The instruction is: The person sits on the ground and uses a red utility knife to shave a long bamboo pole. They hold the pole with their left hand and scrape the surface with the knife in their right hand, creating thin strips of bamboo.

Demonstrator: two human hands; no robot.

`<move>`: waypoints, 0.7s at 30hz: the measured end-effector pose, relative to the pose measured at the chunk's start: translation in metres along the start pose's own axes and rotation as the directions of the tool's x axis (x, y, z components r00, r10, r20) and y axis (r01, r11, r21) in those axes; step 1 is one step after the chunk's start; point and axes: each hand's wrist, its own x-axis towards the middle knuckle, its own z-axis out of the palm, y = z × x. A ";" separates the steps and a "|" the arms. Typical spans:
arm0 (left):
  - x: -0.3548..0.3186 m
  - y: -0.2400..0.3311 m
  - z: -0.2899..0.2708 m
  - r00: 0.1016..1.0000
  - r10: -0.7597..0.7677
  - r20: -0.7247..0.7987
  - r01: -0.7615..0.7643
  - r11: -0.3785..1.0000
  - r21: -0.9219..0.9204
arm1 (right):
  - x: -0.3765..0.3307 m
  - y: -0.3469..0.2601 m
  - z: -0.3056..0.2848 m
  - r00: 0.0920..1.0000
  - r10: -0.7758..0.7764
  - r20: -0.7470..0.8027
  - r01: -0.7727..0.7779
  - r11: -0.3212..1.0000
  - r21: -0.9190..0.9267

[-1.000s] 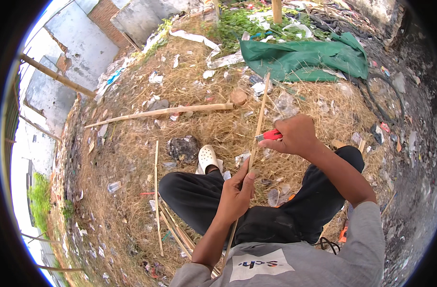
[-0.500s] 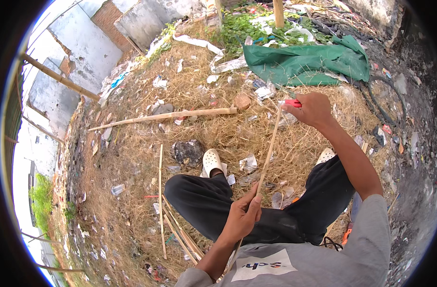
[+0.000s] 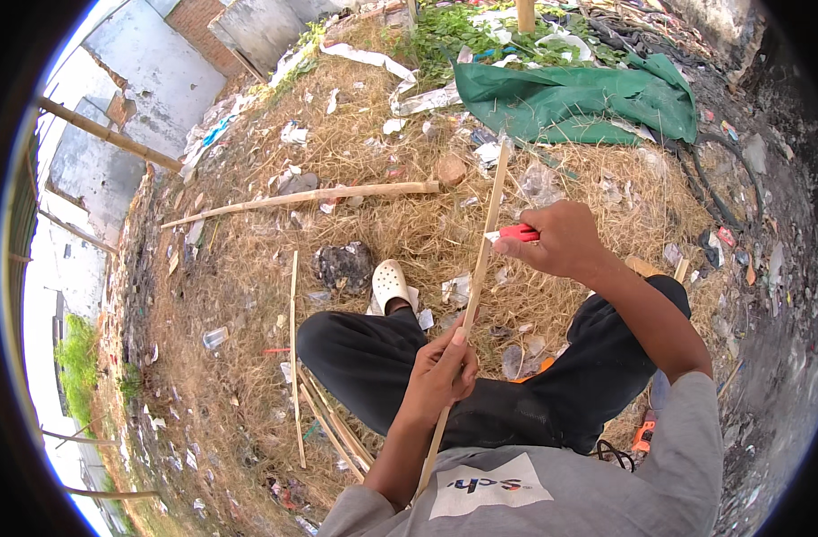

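A long, thin bamboo strip (image 3: 491, 204) slants up and away from my lap. Closed around its lower middle is my left hand (image 3: 439, 374), thumb lying along the strip. My right hand (image 3: 559, 240) grips a red-handled utility knife (image 3: 519, 233), whose short pale blade meets the right side of the strip, partway between my left hand and the far tip. The strip's near end runs down beside my grey shirt.
Several bamboo strips (image 3: 335, 421) lie by my left knee, with a single thin strip (image 3: 295, 358) beside them. A thicker bamboo pole (image 3: 310, 197) lies farther off. Beyond are a green tarp (image 3: 574, 100) and a dark lump (image 3: 343, 267) among dry grass and litter.
My right hand and the knife have come nearer to me, down along the strip. The strip now shows a wider face. My left hand has shifted slightly left.
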 end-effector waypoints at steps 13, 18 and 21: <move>0.010 0.005 0.010 0.997 0.050 -0.051 -0.045 0.995 0.094 | -0.010 -0.020 0.011 0.988 -0.149 -0.033 0.149 0.989 0.012; 0.009 0.004 0.011 0.998 0.051 -0.020 -0.048 0.989 0.137 | -0.005 -0.012 0.015 0.953 -0.257 -0.160 0.248 0.966 -0.079; 0.008 0.004 0.009 0.999 0.053 -0.007 -0.052 0.990 0.132 | -0.001 -0.006 0.017 0.941 -0.293 -0.167 0.278 0.955 -0.107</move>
